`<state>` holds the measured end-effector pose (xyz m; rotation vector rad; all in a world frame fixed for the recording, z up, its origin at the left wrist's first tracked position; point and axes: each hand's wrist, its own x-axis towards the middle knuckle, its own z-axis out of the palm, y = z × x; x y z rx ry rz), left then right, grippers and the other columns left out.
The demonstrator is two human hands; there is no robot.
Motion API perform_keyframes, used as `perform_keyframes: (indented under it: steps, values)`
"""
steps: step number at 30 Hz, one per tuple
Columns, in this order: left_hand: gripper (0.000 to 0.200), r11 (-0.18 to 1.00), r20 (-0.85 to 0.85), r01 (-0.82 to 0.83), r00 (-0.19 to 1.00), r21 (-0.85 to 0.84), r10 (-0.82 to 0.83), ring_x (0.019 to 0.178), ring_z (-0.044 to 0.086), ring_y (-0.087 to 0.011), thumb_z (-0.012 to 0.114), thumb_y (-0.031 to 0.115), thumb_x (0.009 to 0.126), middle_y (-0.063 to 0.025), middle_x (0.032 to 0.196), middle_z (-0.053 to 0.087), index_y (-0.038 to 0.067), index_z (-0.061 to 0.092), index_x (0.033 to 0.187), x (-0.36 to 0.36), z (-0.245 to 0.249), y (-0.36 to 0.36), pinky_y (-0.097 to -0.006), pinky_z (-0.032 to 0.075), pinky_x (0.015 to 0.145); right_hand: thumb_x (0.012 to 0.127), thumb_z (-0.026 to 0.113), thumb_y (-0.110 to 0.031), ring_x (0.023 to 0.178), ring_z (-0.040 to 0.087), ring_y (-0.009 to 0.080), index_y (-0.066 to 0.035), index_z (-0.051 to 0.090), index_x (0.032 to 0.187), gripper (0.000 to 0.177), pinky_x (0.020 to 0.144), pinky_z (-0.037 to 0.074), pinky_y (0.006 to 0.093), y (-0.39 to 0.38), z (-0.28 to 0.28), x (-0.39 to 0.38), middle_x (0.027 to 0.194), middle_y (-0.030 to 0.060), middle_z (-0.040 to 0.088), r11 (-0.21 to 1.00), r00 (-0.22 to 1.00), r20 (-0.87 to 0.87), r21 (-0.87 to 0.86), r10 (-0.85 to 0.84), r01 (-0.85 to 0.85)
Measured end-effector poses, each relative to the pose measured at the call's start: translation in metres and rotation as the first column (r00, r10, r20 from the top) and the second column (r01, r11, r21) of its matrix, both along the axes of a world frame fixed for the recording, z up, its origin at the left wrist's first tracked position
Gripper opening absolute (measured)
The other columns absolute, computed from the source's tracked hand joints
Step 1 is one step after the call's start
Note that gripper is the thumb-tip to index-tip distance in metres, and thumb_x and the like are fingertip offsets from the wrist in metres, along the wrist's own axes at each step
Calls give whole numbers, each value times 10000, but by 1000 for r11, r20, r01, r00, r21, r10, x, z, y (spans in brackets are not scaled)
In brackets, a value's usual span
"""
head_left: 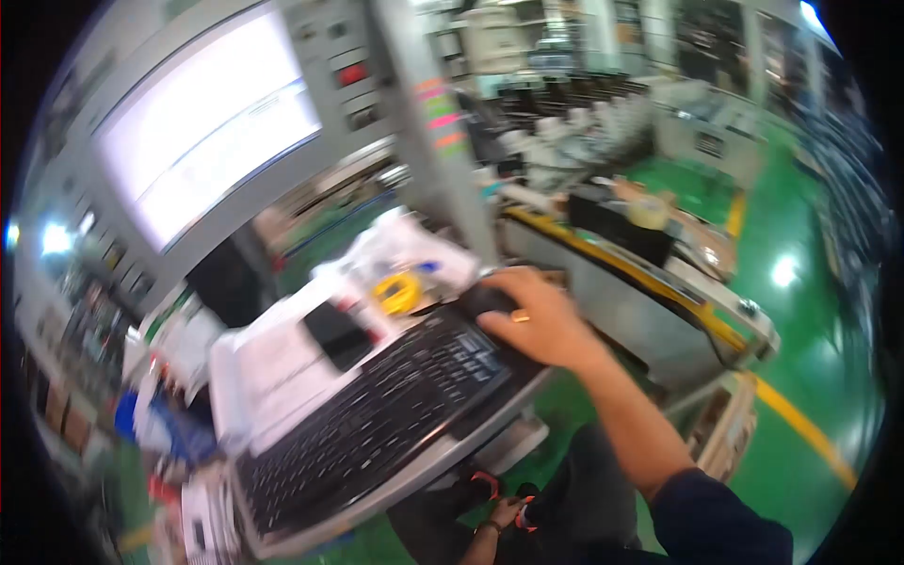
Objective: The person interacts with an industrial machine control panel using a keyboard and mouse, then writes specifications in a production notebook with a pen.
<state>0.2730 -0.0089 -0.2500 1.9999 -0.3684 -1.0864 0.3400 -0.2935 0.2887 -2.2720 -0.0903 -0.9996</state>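
My right hand (535,318), with a ring on one finger, rests over a black computer mouse (488,301) at the right end of the desk shelf. Just left of it lies a black keyboard (377,414), tilted across the view. My left hand (507,513) is low down by my legs, with a band at its wrist. It is small and blurred, so its fingers cannot be made out. Behind the keyboard are a black phone-like slab (337,336) on white papers (268,372) and a yellow tape roll (396,294).
A bright monitor (212,122) is set in a grey panel at the upper left. To the right runs a yellow-edged machine rail (640,278) carrying a black box (617,221). Crumpled white plastic (405,240) lies behind the papers. The floor (791,330) is green with yellow lines.
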Motion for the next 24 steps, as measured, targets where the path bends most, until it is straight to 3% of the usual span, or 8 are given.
perform_keyframes:
  steps: [3, 8, 14, 16, 18, 20, 21, 24]
  values:
    - [597, 998, -42, 10, 999, -58, -13, 1266, 697, -254, 697, 484, 1046, -137, 1343, 742, 55, 651, 1458, -1, 37, -11, -395, 531, 1091, 906, 826, -286, 1298, 643, 385, -33, 688, 1322, 506, 1086, 509, 451, -3, -2, 0, 1373, 180, 664, 998, 998, -8, 19, 57, -57]
    - [659, 907, -131, 101, 977, -408, -168, 1429, 572, -262, 647, 442, 1099, -155, 1570, 572, 93, 466, 1628, -25, 239, 4, -398, 477, 1179, 913, 798, -189, 1319, 629, 365, -11, 677, 1333, 473, 1111, 483, 421, 4, 7, -3, 1397, 175, 651, 996, 994, -77, 51, 80, -76]
    - [661, 762, 459, 400, 875, -510, -153, 1455, 556, -311, 784, 206, 1006, -166, 1629, 532, 22, 521, 1584, -19, 540, 101, -438, 486, 1189, 903, 803, -198, 1228, 659, 398, -2, 696, 1276, 435, 1063, 510, 463, 21, 23, 4, 1347, 194, 665, 991, 995, -17, -89, 98, -99]
    - [675, 754, 632, 332, 762, -567, 140, 1345, 664, -296, 913, 222, 857, -167, 1450, 689, 24, 663, 1452, -5, 593, 140, -421, 537, 1109, 901, 817, -238, 1227, 653, 408, -13, 693, 1288, 465, 1060, 504, 489, 48, 38, 8, 1356, 199, 657, 966, 986, 6, -201, 164, -159]
    - [578, 902, 811, -71, 413, -426, 415, 1156, 727, -296, 876, 152, 853, -156, 1359, 733, -25, 695, 1373, 7, 641, 156, -405, 558, 1032, 908, 824, -299, 1242, 641, 424, -34, 682, 1319, 510, 1071, 486, 534, 78, 46, 19, 1381, 206, 638, 896, 980, 32, -412, 197, -167]
    - [521, 835, 883, -341, 25, -432, 468, 1066, 724, -348, 776, 229, 945, -218, 1304, 729, -27, 665, 1385, 66, 653, 163, -432, 552, 980, 937, 796, -388, 1274, 623, 454, -47, 661, 1358, 558, 1096, 464, 569, 108, 54, 38, 1405, 222, 620, 863, 957, -44, -423, 287, -278]
    - [599, 841, 949, -457, -25, -291, 315, 1102, 727, -394, 759, 344, 957, -243, 1301, 726, -23, 632, 1412, 93, 657, 174, -459, 549, 986, 951, 778, -423, 1280, 628, 449, -44, 641, 1394, 599, 1090, 477, 550, 121, 57, 51, 1435, 221, 614, 855, 941, -136, -392, 311, -339]
    - [811, 792, 956, -609, 254, 38, 149, 1165, 712, -437, 819, 514, 848, -275, 1269, 729, -22, 596, 1416, 175, 633, 210, -486, 540, 1012, 959, 698, -560, 1313, 615, 486, -35, 574, 1433, 718, 1123, 457, 578, 156, 50, 95, 1436, 281, 597, 848, 911, -349, -395, 218, -354]
